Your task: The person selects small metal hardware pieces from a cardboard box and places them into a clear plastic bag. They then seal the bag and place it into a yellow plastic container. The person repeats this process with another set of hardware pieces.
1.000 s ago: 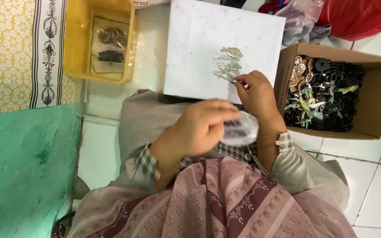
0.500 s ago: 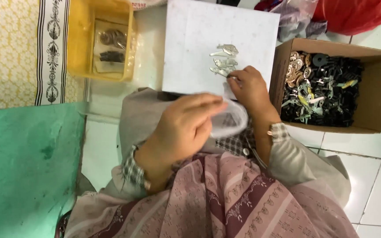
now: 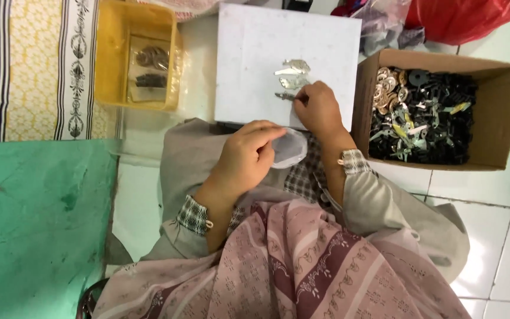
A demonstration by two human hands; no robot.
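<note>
My left hand (image 3: 248, 155) holds a small clear plastic bag (image 3: 288, 147) open over my lap. My right hand (image 3: 318, 106) reaches onto a white board (image 3: 255, 59) and pinches a small silver key (image 3: 283, 95) at the near edge of a little pile of silver keys (image 3: 292, 74). The board lies flat on the floor in front of my knees.
A cardboard box (image 3: 500, 118) full of dark and coppery keys stands to the right of the board. A yellow plastic tray (image 3: 113, 53) with bagged pieces sits at the upper left. A green mat (image 3: 30, 224) covers the floor at left. Red cloth (image 3: 461, 18) lies at top right.
My right hand has moved from the bag's mouth forward onto the white board and taken hold of a key. My left hand stays with the bag, which has shifted slightly right.
</note>
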